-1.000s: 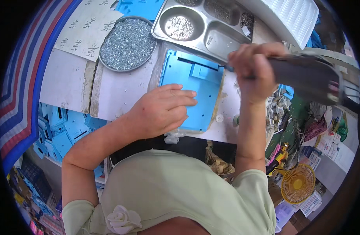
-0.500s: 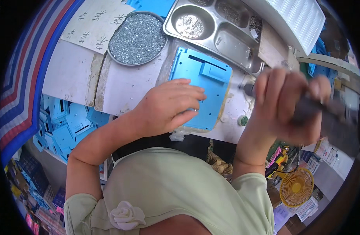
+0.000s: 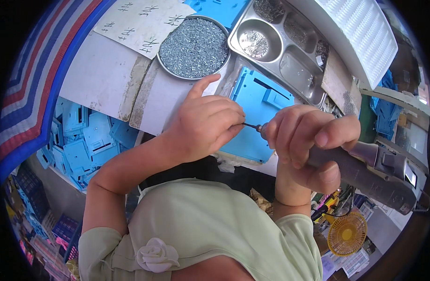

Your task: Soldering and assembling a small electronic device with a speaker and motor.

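Observation:
My right hand (image 3: 308,143) is wrapped round a dark grey electric screwdriver (image 3: 364,175), whose thin bit points left. Fingertips of my left hand (image 3: 210,117) are pinched together right at the tip of that bit; what sits between them, if anything, is too small to make out. Its index finger sticks out toward the dish. Under both hands lies a flat blue plastic panel (image 3: 252,145) with a long dark slot, a raised block and small holes. Beyond my left hand stands a round metal dish (image 3: 194,47) heaped with small silver screws.
A steel compartment tray (image 3: 290,65) with small metal parts stands at the back, beside a white ribbed foam box (image 3: 360,37). Many blue panels (image 3: 86,145) are piled at lower left. A striped cloth (image 3: 35,84) hangs at the left; a yellow fan (image 3: 347,233) is at lower right.
The screwdriver has swung in from the right, its bit now meeting my left fingertips over the panel. My left fingers have drawn into a pinch. The whole view has shifted somewhat.

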`<state>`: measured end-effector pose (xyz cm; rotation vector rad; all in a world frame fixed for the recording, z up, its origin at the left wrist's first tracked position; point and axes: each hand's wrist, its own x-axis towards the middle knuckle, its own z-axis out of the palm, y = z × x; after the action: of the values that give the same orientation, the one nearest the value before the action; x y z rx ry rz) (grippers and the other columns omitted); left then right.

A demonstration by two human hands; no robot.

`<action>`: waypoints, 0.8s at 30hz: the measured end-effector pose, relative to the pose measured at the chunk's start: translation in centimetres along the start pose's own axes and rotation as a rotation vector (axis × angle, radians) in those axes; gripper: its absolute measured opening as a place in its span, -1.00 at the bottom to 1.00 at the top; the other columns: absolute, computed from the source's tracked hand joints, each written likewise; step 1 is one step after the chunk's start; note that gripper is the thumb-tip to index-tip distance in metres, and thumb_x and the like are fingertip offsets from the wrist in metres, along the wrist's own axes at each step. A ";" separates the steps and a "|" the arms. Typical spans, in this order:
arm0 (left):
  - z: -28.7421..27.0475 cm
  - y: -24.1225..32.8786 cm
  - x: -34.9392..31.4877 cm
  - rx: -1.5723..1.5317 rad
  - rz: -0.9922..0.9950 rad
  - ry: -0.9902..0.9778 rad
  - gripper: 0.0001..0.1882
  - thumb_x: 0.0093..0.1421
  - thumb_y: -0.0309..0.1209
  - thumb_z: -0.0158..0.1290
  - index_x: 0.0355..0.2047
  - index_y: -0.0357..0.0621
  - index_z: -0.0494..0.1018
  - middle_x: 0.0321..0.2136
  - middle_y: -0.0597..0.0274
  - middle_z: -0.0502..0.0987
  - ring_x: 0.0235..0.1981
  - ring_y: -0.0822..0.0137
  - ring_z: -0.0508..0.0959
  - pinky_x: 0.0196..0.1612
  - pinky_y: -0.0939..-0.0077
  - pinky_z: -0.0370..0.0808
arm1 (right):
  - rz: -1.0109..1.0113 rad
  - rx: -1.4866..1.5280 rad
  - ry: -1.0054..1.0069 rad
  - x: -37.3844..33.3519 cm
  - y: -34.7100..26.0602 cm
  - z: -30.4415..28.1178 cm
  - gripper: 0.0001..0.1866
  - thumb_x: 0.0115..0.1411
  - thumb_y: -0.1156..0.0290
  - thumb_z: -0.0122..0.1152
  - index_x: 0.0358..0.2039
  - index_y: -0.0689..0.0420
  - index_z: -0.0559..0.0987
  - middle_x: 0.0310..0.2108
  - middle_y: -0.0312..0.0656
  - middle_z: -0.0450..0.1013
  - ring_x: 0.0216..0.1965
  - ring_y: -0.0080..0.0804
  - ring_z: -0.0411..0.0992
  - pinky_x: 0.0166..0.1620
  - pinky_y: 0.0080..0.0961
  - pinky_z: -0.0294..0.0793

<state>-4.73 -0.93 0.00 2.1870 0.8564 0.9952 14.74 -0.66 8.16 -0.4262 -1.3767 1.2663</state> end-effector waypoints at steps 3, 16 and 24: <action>-1.5 -0.5 1.4 -0.010 0.047 -0.071 -0.78 0.06 -0.43 0.34 -0.27 -0.10 0.60 -0.20 0.27 0.66 -0.08 0.26 0.64 0.32 -0.07 0.26 | -0.014 0.022 0.020 0.8 -0.1 -0.5 -0.73 0.32 0.23 0.10 -0.08 0.08 0.36 -0.65 -0.35 0.29 -0.65 -0.47 0.27 -0.51 -0.39 0.39; -4.1 -9.1 3.6 0.569 -0.093 0.064 -0.93 0.18 -0.37 0.25 -0.35 -0.05 0.64 -0.32 0.35 0.55 -0.09 0.26 0.50 0.13 0.12 0.24 | -0.090 0.002 0.151 4.5 6.9 -4.0 -0.81 0.36 0.41 0.14 -0.14 0.18 0.35 -0.65 -0.25 0.27 -0.66 -0.57 0.17 -0.56 -0.50 0.30; -3.9 -9.1 3.4 0.542 -0.155 0.012 -0.93 0.19 -0.41 0.24 -0.33 -0.09 0.59 -0.36 0.29 0.58 -0.17 0.23 0.53 0.01 0.25 0.33 | 0.054 -0.220 0.186 4.2 7.0 -3.2 -0.94 0.34 0.46 0.00 -0.23 0.14 0.35 -0.64 -0.23 0.24 -0.63 -0.46 0.21 -0.45 -0.34 0.37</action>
<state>-8.86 8.22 -2.95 2.4997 1.4078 0.7599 13.50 6.71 3.48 -0.7190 -1.3569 1.0918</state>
